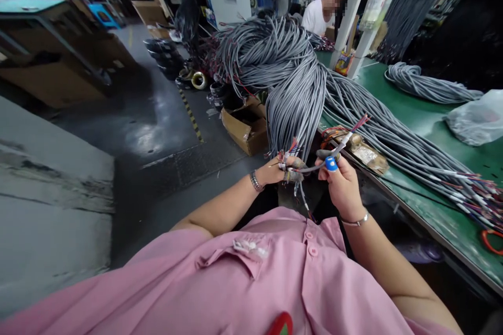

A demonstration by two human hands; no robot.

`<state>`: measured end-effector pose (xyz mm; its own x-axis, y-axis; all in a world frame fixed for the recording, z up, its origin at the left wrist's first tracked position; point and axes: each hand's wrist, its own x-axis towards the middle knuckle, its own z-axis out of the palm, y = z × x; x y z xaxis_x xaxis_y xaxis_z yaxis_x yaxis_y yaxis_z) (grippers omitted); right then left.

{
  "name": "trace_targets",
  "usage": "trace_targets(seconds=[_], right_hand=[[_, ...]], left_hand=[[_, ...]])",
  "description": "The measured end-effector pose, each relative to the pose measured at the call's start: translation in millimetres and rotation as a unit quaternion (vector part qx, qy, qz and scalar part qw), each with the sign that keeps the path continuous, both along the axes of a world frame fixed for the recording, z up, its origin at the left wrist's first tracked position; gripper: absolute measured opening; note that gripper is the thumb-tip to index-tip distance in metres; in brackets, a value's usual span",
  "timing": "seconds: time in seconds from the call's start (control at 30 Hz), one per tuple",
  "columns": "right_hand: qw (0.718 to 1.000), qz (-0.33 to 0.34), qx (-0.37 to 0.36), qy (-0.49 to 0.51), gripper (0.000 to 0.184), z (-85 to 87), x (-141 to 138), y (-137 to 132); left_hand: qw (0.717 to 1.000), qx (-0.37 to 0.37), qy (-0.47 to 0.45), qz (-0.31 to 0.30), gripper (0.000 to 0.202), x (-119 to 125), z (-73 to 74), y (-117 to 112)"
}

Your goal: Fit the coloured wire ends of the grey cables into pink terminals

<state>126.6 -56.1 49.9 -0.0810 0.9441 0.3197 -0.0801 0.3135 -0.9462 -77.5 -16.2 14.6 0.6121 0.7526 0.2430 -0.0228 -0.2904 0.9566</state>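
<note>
I see the fingers (295, 164) of the left hand (275, 170) pinched shut on the stripped end of a grey cable (311, 168), with its loose coloured wires (291, 146) fanning up just above them; the right hand (342, 186) is closed on the same cable a little to the side, its thumb in a blue cap (331, 164) pressing the jacket down. The cable spans the gap between the two sets of fingers, held in the air over the lap and clear of the desk (432, 209).

My worry is the thin wires; they are fine and crowded, so a hard tug between the hands could, I judge, snap a strand or pull one out of the jacket. The capped thumb looks smooth, so the jacket might slide under it.

Just above the left fingers hangs a heavy bundle of cables (294, 89), draped off the desk; its ends sit close enough to snag the one in hand. A brown packet (365, 153) lies just beyond the right fingers at the desk edge; an elbow nudge could tip it to the floor, near the cardboard box (245, 125).
</note>
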Motion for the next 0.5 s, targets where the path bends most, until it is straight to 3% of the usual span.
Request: trace_targets(seconds=[0.1,0.2,0.37,0.5], right_hand=[[1.0,-0.01,-0.014,0.007,0.028,-8.1,5.1,-8.7],[0.999,-0.023,-0.028,0.001,0.03,-12.5,13.7,-15.6],[0.998,-0.068,-0.004,-0.002,0.028,-17.0,41.6,-23.4],[0.988,-0.069,0.041,-0.129,0.024,-31.7,63.2,-26.8]], left_hand=[[0.999,-0.031,-0.022,0.023,0.034,-3.3,-1.8,-5.3],[0.989,-0.086,-0.085,0.086,0.036,-3.6,-10.6,-10.0],[0.961,-0.118,-0.166,0.185,0.04,-11.8,-22.2,-6.3],[0.948,-0.126,-0.171,0.236,0.04,-19.6,-17.7,3.3]])
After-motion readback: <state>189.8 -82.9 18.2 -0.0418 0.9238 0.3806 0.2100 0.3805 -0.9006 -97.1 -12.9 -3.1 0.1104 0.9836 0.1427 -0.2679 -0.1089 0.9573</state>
